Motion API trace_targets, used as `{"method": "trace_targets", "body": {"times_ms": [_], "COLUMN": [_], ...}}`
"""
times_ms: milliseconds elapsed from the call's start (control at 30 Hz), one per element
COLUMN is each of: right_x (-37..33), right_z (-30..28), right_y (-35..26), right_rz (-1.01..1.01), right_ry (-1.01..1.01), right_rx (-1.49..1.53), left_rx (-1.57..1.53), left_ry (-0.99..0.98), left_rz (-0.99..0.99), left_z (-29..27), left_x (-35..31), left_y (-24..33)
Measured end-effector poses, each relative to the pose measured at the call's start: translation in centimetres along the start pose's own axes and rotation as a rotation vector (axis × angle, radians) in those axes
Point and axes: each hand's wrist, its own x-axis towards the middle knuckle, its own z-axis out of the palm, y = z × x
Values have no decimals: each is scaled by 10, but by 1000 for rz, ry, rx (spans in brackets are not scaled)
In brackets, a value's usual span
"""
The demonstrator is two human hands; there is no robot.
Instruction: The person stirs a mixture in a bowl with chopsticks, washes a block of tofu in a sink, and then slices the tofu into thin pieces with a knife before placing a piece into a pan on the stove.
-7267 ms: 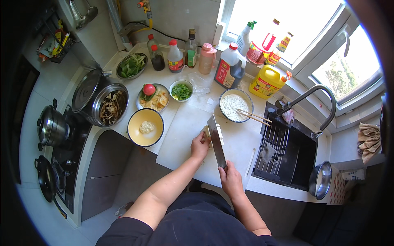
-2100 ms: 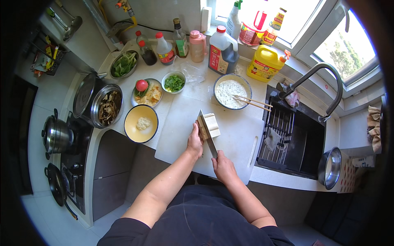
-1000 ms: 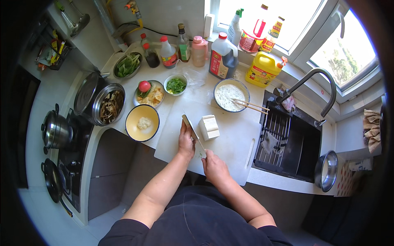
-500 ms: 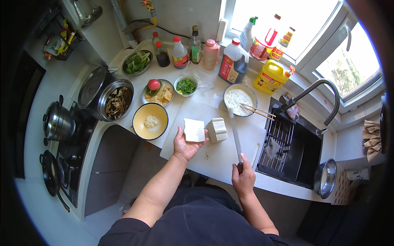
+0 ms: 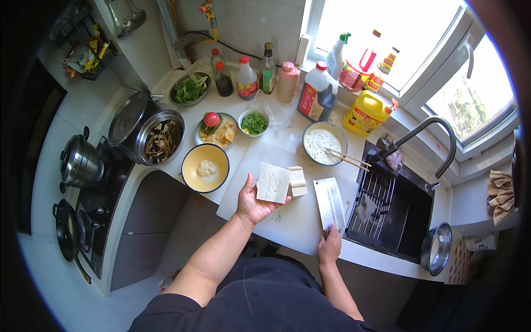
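Note:
A white tofu slab (image 5: 272,182) rests on the palm of my left hand (image 5: 254,207), the thumb raised beside its left edge. Partly hidden behind the slab, a second piece of tofu (image 5: 297,181) with a cut top stands on the white cutting board (image 5: 287,220). My right hand (image 5: 329,247) grips a cleaver (image 5: 329,200) at the board's right side. Its broad blade points away from me with the flat face showing; the fingers cover most of the handle.
Left of the board sits a yellow bowl (image 5: 191,175) with pale paste. Behind are a bowl of chopped greens (image 5: 254,123) and a bowl of white mixture (image 5: 321,145) with chopsticks (image 5: 349,157). At right is a black sink (image 5: 409,213); a stove (image 5: 108,191) lies far left.
The cleaver has turned from edge-on to flat face showing, its tip drawn back from the white bowl. My left hand has shifted slightly right, tilting the tofu slab so its broad face shows.

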Motion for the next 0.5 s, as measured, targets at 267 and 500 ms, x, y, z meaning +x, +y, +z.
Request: {"method": "trace_targets", "body": {"times_ms": [267, 500], "right_x": [24, 72], "right_z": [-26, -62], "right_y": [-38, -145], "right_rz": [-160, -207], "right_ry": [93, -314], "right_rx": [-83, 835], "left_rx": [40, 98], "left_ry": [-34, 36], "left_rz": [39, 24], "left_z": [11, 15], "left_x": [-13, -54], "left_y": [-6, -1]}}
